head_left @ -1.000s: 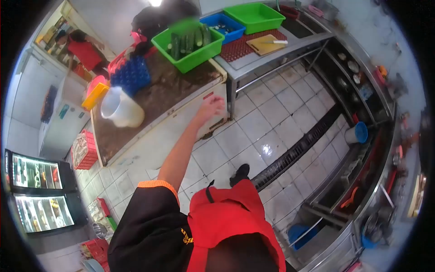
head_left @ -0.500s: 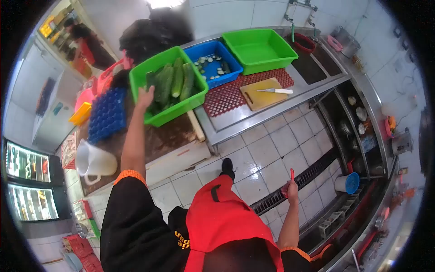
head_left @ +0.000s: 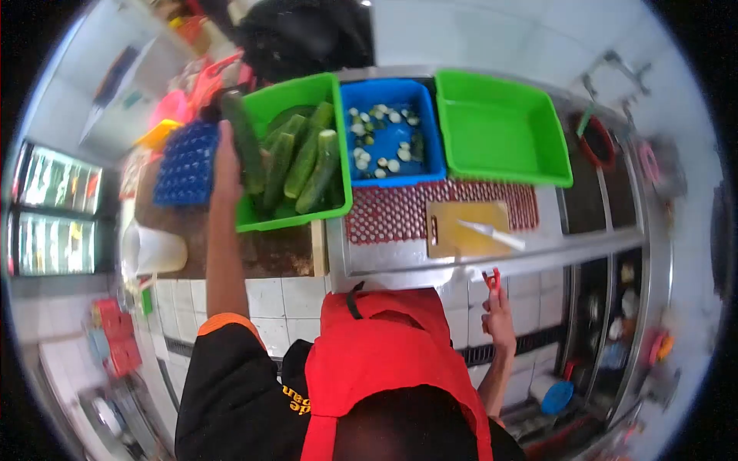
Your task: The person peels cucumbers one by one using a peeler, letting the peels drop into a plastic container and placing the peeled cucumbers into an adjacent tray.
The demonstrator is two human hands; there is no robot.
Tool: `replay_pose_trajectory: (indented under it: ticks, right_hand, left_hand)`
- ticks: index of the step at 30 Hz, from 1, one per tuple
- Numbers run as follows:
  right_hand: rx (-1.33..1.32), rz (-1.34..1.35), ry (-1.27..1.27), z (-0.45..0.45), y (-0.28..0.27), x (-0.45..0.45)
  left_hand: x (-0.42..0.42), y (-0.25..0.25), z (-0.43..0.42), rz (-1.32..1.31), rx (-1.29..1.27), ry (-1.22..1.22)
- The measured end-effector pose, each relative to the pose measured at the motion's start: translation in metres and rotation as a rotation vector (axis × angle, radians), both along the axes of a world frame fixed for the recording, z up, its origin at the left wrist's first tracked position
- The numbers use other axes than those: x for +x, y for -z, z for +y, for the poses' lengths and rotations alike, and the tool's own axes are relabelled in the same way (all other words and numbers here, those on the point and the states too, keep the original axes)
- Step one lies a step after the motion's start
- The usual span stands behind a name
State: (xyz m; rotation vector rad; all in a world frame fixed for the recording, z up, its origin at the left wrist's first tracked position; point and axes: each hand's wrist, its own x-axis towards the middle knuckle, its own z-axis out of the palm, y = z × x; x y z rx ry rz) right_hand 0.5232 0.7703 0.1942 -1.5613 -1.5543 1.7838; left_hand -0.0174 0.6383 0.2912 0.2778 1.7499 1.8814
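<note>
My left hand (head_left: pixel 226 165) is wrapped round a dark green cucumber (head_left: pixel 244 142), raised upright at the left side of a green tub (head_left: pixel 344 201). Several more cucumbers (head_left: pixel 301 169) lie in that tub. On the right, my right hand (head_left: pixel 498 315) grips a small red tool (head_left: pixel 492 278), which looks like a peeler, in front of the counter edge. A yellow cutting board (head_left: pixel 453 240) bears a white-handled knife (head_left: pixel 492 233). Small cut end pieces (head_left: pixel 393 165) lie in a blue tub (head_left: pixel 437 157) behind the board.
Right of the blue tub stands a second green tub (head_left: pixel 503 131). A red perforated mat (head_left: pixel 384 219) lies under the board. At the left are a blue egg tray (head_left: pixel 187 165) and a white jug (head_left: pixel 160 250). A sink (head_left: pixel 582 203) is at the right.
My left hand has closed on a cucumber and lifted it at the tub's left side. My right hand has risen with the red tool toward the counter. The view has turned to face the counter.
</note>
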Motion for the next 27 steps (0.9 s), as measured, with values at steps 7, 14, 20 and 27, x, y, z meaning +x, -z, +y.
replay_pose_trajectory:
  ticks: [7,14,20,27]
  right_hand:
    - [0.739,0.306,-0.609,0.136,-0.122,-0.182]
    - [1.077,0.381,-0.628,0.161,-0.149,-0.283]
    - [1.080,0.425,-0.623,0.171,-0.149,-0.308]
    - [1.024,0.405,-0.620,0.166,-0.139,-0.325]
  left_hand:
    - [0.128,-0.017,0.112,-0.129,0.434,0.065]
    - [0.165,-0.006,0.155,-0.258,0.317,0.041]
    - [0.154,0.012,0.164,-0.207,0.358,0.029]
    - [0.130,0.023,0.171,-0.076,0.299,0.003]
